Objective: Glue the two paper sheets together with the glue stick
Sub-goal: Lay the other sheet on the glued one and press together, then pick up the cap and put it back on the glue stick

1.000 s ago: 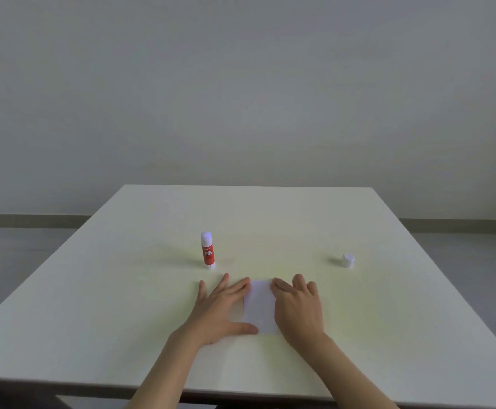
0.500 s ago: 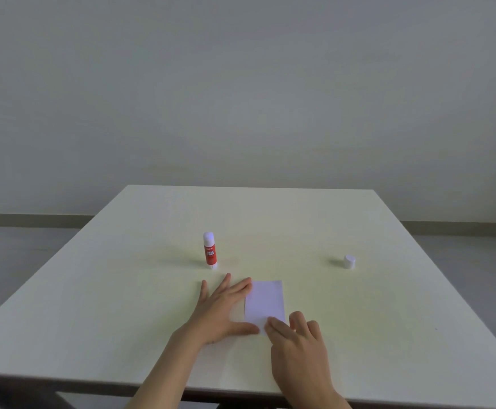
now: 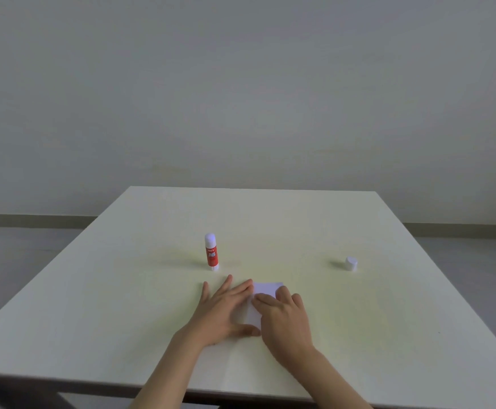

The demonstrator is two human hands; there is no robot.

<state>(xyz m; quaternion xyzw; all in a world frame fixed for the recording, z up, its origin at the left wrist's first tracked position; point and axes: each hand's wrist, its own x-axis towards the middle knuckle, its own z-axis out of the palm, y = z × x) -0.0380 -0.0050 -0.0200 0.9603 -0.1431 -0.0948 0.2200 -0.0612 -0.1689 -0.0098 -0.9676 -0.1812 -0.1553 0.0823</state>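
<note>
White paper [image 3: 266, 289] lies flat on the table [image 3: 359, 320], pinned under both my palms, so I judge this the pressing step: rub firmly outward from the middle so the sheets bond without creasing. My left hand [image 3: 223, 311] spreads flat on its left edge, holding nothing. My right hand [image 3: 285, 317] presses the middle, fingers together, loosely curled. Beyond my left fingertips the glue stick [image 3: 211, 252] stands uncapped; its cap [image 3: 351, 263] sits well right.

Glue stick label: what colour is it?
Red, with white lettering, on the glue stick; head view.
</note>
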